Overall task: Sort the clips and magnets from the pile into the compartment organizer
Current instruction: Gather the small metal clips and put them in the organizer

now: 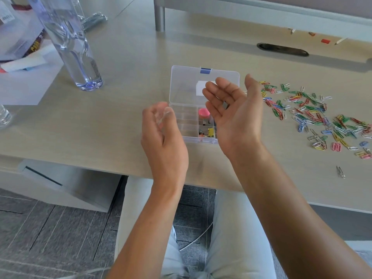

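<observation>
Clear glossy plastic organizer (182,85) (matt desk (124,77))

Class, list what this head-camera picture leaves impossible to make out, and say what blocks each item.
1. Right-hand compartments of the organizer: hidden behind the right hand.
2. Left hand grip: motion-blurred fingertips; whether it pinches anything is unclear.
3. Paper clip pile: cut off by the right edge.
4. Small items under the shelf: too small to identify.

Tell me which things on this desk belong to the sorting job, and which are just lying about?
Part of the job: compartment organizer, lid open; paper clip pile; binder clips and pink-topped piece already inside; left hand and right hand, both holding nothing.

Lying about: water bottle; papers; stray clip.
</observation>
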The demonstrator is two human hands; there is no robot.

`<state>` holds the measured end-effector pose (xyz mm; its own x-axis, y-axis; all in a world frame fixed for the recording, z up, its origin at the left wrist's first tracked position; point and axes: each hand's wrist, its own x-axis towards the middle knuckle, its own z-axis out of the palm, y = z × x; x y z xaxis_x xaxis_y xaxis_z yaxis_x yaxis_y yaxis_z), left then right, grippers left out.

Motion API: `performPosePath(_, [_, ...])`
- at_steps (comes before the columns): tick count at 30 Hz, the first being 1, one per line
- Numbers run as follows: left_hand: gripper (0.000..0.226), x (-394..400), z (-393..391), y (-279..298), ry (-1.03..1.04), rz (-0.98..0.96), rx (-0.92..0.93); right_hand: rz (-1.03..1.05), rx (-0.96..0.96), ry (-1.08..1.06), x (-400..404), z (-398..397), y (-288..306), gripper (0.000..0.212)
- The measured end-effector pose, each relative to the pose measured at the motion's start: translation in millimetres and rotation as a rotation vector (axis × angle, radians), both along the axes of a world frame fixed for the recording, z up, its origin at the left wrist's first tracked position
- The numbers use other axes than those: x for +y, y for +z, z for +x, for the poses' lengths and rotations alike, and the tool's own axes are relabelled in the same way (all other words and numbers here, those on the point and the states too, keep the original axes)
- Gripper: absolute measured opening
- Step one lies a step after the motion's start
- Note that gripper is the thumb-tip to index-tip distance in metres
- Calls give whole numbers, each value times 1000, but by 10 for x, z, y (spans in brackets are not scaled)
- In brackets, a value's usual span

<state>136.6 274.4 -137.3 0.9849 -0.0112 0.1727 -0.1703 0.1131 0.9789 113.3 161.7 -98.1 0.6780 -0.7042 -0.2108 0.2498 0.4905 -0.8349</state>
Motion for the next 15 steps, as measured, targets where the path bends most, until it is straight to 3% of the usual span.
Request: performPosePath(15, [16, 14, 2, -4, -12, 14, 17, -155, 69, 89, 34, -11, 7, 65])
